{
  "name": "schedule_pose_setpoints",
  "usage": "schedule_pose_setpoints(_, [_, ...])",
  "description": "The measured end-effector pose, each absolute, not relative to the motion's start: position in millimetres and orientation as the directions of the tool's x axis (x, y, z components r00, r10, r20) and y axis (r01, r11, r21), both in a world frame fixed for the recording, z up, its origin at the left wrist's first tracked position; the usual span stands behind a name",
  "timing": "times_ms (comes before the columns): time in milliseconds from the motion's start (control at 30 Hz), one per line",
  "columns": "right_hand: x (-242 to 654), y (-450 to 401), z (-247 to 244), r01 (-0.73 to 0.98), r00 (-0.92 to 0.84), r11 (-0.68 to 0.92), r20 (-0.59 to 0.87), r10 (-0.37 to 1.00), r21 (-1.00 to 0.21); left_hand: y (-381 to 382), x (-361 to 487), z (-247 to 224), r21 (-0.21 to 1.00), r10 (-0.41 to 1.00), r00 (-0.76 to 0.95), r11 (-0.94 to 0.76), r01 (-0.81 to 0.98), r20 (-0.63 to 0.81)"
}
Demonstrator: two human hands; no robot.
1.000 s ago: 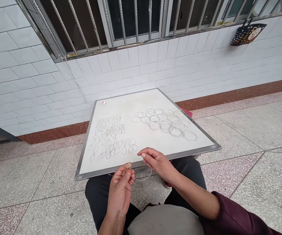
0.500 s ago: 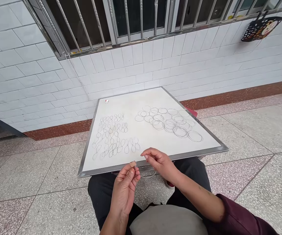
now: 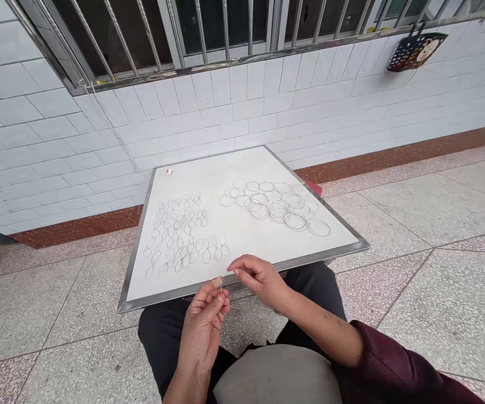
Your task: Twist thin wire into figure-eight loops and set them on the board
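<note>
My left hand (image 3: 202,325) is raised palm-inward at the near edge of the board, with a beige tape wrap on its thumb (image 3: 216,281). It pinches a thin, pale wire (image 3: 230,298). My right hand (image 3: 259,278) is just to its right, above the board's metal rim, and its fingertips seem to pinch the same wire, though the thin strand is hard to follow. Across the white metal-framed board (image 3: 242,280) lie rows of small figure-eight loops (image 3: 181,235) on the left and larger overlapping rings (image 3: 276,205) on the right.
The board rests across my dark trousers (image 3: 318,286), above a rounded grey fabric shape (image 3: 276,376). A small red-and-white object (image 3: 169,172) sits at its far corner. Beyond are a white tiled wall (image 3: 99,151), a barred window (image 3: 225,33), and a speckled stone floor (image 3: 427,292).
My right hand has moved left, closer to my left hand, and the wire's hanging curve has shrunk. The whole view has shifted slightly as my head moved.
</note>
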State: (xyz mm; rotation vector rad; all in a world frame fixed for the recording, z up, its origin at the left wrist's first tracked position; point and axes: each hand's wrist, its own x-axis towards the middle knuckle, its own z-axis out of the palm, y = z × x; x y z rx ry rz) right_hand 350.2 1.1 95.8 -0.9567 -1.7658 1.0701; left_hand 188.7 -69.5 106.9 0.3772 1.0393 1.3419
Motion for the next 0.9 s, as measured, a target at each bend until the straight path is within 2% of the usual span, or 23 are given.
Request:
schedule_pose_setpoints(433, [350.2,6.8,87.8,0.203,-0.358,0.449,0.361,0.861,-0.87,-68.0,186.6,108.7,0.652,0.884,-0.066,0.29,-0.7,-0.464])
schedule_pose_setpoints(633, [349.2,5.4,90.7,0.177,-0.41,0.514,0.412,0.814,-0.839,-68.3,187.5,107.3,0.655,0.885,-0.063,0.291,-0.697,-0.461])
schedule_pose_setpoints(733, [348.2,3.6,90.3,0.175,-0.379,0.498,0.409,0.83,-0.849,-69.1,188.7,107.2,0.676,0.894,-0.072,0.28,-0.682,-0.442])
schedule_pose_setpoints(900, [345.7,-0.3,90.5,0.181,-0.338,0.386,0.312,0.888,-0.904,-69.0,190.8,106.5,0.73,0.923,-0.097,0.225,-0.646,-0.371])
